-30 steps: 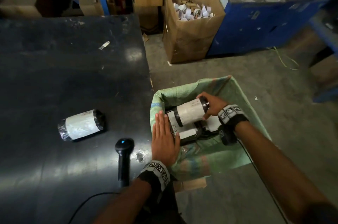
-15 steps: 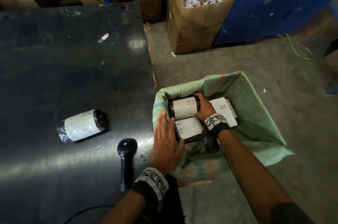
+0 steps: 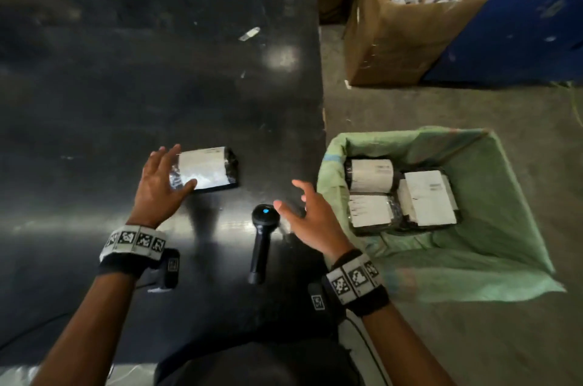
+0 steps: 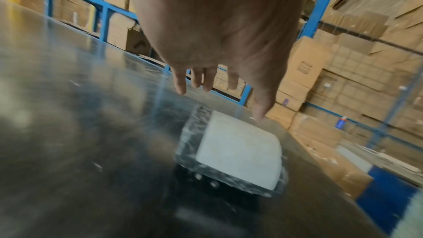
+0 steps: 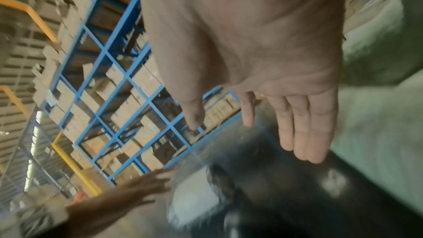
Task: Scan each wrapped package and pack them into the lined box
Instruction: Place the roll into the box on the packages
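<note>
One wrapped package (image 3: 208, 168), black with a white label, lies on the black table (image 3: 126, 86). My left hand (image 3: 176, 168) is spread open over its left end, and whether it touches is unclear. In the left wrist view the package (image 4: 238, 147) sits below the straight fingers of that hand (image 4: 222, 100). My right hand (image 3: 288, 194) hovers open and empty just right of the scanner's head. The black scanner (image 3: 263, 228) lies on the table with a blue light on. Three labelled packages (image 3: 372, 179) lie in the green-lined box (image 3: 473, 259).
An open cardboard box (image 3: 400, 38) of paper scraps stands on the floor beyond the lined box, beside a blue cabinet (image 3: 520, 32). The table's right edge (image 3: 323, 120) runs close to the lined box. Blue racks with cartons (image 4: 343, 79) fill the background.
My right hand let go of the package in the box and came out to the left, over the scanner. My left hand left the box rim and moved to the package on the table.
</note>
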Demonstrator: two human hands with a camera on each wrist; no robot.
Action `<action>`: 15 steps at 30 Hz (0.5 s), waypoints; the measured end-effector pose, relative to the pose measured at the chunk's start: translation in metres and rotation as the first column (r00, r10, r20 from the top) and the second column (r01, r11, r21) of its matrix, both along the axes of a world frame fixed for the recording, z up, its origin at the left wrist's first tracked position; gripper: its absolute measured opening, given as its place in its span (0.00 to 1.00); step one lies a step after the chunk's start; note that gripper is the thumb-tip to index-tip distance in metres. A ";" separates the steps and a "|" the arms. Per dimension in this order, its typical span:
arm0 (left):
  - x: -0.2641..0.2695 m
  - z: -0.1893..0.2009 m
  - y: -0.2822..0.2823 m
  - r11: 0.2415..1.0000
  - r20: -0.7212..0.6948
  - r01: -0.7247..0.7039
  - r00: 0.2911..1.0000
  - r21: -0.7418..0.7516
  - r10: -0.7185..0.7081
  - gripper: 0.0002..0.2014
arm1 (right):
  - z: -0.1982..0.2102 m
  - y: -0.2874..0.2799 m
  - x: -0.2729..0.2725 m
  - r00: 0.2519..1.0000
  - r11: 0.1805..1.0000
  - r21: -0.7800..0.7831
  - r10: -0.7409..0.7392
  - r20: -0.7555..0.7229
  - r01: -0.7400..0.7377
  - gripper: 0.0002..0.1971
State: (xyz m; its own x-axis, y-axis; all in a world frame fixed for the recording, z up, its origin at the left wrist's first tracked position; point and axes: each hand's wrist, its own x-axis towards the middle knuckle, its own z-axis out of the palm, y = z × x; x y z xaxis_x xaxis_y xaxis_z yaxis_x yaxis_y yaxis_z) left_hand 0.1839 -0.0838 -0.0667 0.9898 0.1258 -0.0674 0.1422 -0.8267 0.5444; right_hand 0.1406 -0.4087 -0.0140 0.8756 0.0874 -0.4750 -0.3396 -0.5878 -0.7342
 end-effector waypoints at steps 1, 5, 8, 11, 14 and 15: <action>0.003 -0.002 0.014 1.000 -0.022 0.000 1.000 0.006 0.000 0.44 | -0.013 0.011 -0.006 0.999 0.999 -0.034 -0.008 -0.040 0.007 0.37; 0.019 -0.011 0.051 0.999 -0.148 0.032 0.988 -0.044 -0.038 0.50 | -0.047 0.034 -0.018 0.972 0.996 -0.075 -0.068 -0.223 0.053 0.42; 0.032 -0.015 0.060 0.990 -0.209 0.059 0.974 -0.126 -0.084 0.53 | -0.058 0.044 -0.024 0.905 0.979 0.096 -0.128 -0.406 0.182 0.38; 0.043 -0.019 0.062 0.969 -0.254 0.100 0.954 -0.225 -0.158 0.54 | -0.066 0.052 -0.030 0.886 0.923 0.252 -0.160 -0.435 0.290 0.29; 0.046 -0.027 0.064 0.940 -0.313 0.129 0.921 -0.317 -0.232 0.48 | -0.066 0.059 -0.034 0.833 0.831 0.359 -0.205 -0.513 0.426 0.25; 0.044 -0.027 0.063 0.933 -0.321 0.127 0.916 -0.336 -0.241 0.44 | -0.064 0.061 -0.035 0.805 0.790 0.381 -0.224 -0.550 0.480 0.25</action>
